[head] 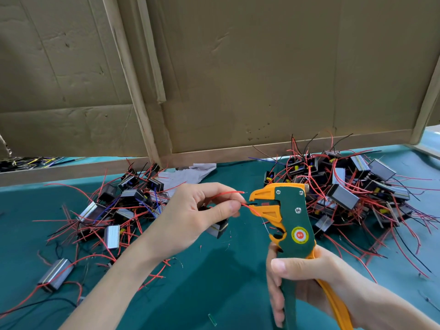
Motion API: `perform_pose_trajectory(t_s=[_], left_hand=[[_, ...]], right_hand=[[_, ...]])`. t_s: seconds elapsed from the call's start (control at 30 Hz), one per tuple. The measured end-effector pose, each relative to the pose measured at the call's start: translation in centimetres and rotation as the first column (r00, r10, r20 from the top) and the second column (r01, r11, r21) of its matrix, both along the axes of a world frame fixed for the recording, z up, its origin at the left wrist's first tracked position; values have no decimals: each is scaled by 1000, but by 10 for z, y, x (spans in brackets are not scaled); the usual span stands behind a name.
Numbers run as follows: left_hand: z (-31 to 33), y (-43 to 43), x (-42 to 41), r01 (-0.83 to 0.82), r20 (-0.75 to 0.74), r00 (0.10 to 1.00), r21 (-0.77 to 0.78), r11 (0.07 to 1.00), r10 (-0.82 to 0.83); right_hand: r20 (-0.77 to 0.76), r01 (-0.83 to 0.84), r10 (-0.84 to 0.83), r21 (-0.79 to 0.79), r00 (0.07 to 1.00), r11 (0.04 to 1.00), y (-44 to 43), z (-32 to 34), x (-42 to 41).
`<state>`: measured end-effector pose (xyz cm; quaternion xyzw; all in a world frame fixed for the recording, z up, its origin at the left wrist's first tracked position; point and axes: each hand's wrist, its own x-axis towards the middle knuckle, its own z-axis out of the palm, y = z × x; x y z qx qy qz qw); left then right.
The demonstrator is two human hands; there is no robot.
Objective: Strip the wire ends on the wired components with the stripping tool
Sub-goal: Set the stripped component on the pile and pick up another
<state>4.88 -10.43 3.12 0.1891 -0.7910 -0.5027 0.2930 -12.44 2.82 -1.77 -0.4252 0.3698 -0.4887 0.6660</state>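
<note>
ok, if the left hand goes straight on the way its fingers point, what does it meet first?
Most likely the stripping tool, held in the right hand. The left hand pinches a red wire and points toward the tool's open orange mouth. Depth is unclear from one view.

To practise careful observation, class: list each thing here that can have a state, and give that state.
stripping tool: jaws open, handles gripped.
upper red wire: tip bare.
black wire: end between the open jaws.
left hand: pinches the black wire near its end.
right hand: grips the tool's handles.
component: lifted, under the left hand.
</note>
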Motion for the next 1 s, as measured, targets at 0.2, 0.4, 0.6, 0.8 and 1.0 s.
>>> perform_pose_trajectory(t_s=[0.2, 0.4, 0.6, 0.8, 1.0], left_hand=[[-10, -5, -3, -2, 9, 1000, -29, 1000, 2], [-20, -6, -10, -52, 19, 998, -43, 998, 53], [-13, -5, -12, -111, -89, 990, -39, 993, 108], [-13, 1, -16, -134, -186, 974, -22, 991, 128], [-16, 7, -19, -178, -192, 967, -54, 982, 165]], right_hand=[[-19, 228, -227, 41, 974, 973, -1, -10, 13], [169, 165, -181, 104, 969, 981, -8, -9, 12], [156, 143, -153, 74, 976, 987, -8, -7, 8], [132, 73, -78, 40, 988, 997, -7, -6, 9], [138, 87, -89, 24, 986, 996, -7, -6, 8]])
